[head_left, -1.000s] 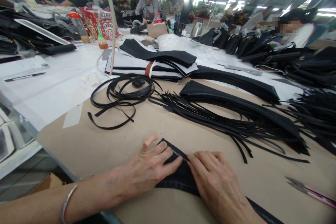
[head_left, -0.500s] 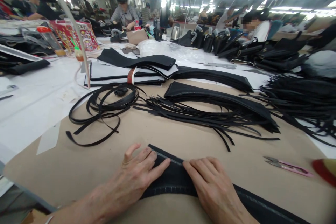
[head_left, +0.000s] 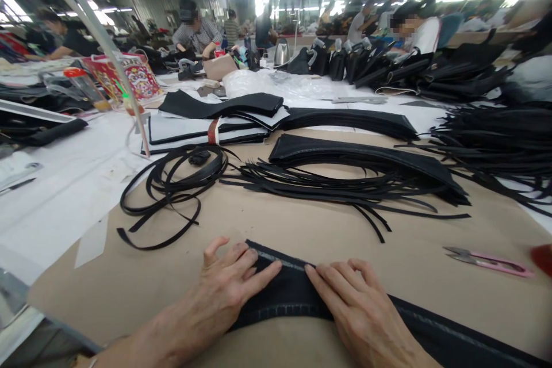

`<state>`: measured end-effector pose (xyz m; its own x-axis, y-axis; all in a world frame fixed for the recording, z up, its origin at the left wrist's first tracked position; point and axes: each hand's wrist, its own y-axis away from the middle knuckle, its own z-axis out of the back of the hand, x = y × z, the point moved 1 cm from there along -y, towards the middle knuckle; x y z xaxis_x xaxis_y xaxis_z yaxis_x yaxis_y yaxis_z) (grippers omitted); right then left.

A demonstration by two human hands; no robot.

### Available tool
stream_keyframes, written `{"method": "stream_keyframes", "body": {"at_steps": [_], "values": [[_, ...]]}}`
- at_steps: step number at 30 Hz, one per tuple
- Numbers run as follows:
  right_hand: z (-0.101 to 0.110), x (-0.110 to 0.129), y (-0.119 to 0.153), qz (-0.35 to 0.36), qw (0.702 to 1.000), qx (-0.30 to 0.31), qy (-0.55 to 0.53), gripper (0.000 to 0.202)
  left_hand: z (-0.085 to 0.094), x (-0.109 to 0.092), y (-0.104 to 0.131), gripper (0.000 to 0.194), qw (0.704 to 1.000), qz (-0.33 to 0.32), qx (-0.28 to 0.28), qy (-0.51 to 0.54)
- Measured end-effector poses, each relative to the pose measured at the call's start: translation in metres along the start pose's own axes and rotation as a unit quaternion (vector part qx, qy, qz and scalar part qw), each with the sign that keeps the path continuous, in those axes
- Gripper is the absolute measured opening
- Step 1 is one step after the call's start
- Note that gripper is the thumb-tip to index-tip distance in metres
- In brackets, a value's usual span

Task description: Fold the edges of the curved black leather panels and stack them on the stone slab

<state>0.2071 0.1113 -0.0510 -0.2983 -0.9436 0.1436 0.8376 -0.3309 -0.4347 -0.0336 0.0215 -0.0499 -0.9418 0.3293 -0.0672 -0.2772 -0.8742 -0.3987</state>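
Observation:
A long curved black fabric or leather strip [head_left: 290, 287] lies across the tan board in front of me, with pale lines along its upper and lower edges. My left hand [head_left: 228, 287] holds the strip's left end, fingers curled over it and thumb lying along the upper edge; its little finger sticks up. Farther right, my right hand [head_left: 357, 299] presses on the same upper edge, its fingers bent and close together. The right hand's thumb is hidden. Beyond that hand the strip runs off the lower right of the view.
Pink-handled thread snips [head_left: 489, 261] lie at the right. Ahead are coiled black straps [head_left: 172, 184], loose thin strips [head_left: 319, 187] and a stack of curved black pieces [head_left: 366, 164]. A slanting pole [head_left: 101, 49] stands at the left. Other people work across the table.
The view has shifted slightly. My right hand has slid a little to the right along the strip's upper edge; my left hand stays at the strip's end.

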Motion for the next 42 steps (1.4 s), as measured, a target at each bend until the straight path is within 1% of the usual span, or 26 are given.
{"method": "stream_keyframes", "body": {"at_steps": [2, 5, 8, 13, 17, 20, 23, 25, 28, 30, 36, 42], "values": [[-0.001, -0.001, 0.001, -0.002, 1.000, 0.001, 0.010, 0.038, 0.008, 0.006, -0.001, 0.036, 1.000, 0.002, 0.000, 0.022], [0.000, -0.001, -0.002, -0.002, 1.000, -0.013, 0.025, 0.040, 0.024, 0.014, -0.003, 0.039, 1.000, 0.012, 0.018, 0.021], [0.004, -0.001, -0.008, -0.006, 0.999, -0.023, 0.035, 0.042, 0.034, 0.016, -0.001, 0.039, 0.999, 0.022, 0.022, 0.016], [0.008, 0.001, -0.018, -0.008, 0.998, -0.027, 0.047, 0.042, 0.035, 0.010, 0.002, 0.034, 0.999, 0.036, 0.019, 0.030], [0.006, 0.002, -0.019, -0.017, 0.999, -0.025, 0.035, 0.040, 0.036, 0.004, -0.008, 0.032, 0.996, 0.054, -0.005, 0.066], [0.005, 0.003, -0.019, -0.028, 0.999, -0.023, 0.027, 0.036, 0.033, -0.003, -0.018, 0.036, 0.996, 0.024, -0.008, 0.083], [0.006, 0.005, -0.020, -0.050, 0.998, -0.026, 0.021, 0.027, 0.024, -0.007, -0.026, 0.040, 0.997, -0.021, 0.017, 0.078], [0.006, 0.004, -0.021, -0.070, 0.997, -0.019, 0.017, 0.023, 0.018, -0.007, -0.027, 0.041, 0.997, -0.024, 0.027, 0.074], [0.005, 0.003, -0.022, -0.090, 0.996, 0.000, 0.014, 0.016, 0.010, -0.005, -0.026, 0.042, 0.997, -0.014, 0.022, 0.075], [0.004, 0.002, -0.023, -0.100, 0.995, 0.014, 0.016, 0.012, 0.007, -0.003, -0.024, 0.043, 0.997, -0.019, 0.023, 0.077], [0.004, 0.000, -0.027, -0.093, 0.995, 0.019, 0.027, 0.015, 0.004, -0.001, -0.019, 0.042, 0.998, -0.040, 0.023, 0.048], [0.005, 0.001, -0.025, -0.098, 0.995, 0.021, 0.027, 0.019, 0.000, 0.000, -0.014, 0.045, 0.997, -0.050, 0.048, 0.021]]}}
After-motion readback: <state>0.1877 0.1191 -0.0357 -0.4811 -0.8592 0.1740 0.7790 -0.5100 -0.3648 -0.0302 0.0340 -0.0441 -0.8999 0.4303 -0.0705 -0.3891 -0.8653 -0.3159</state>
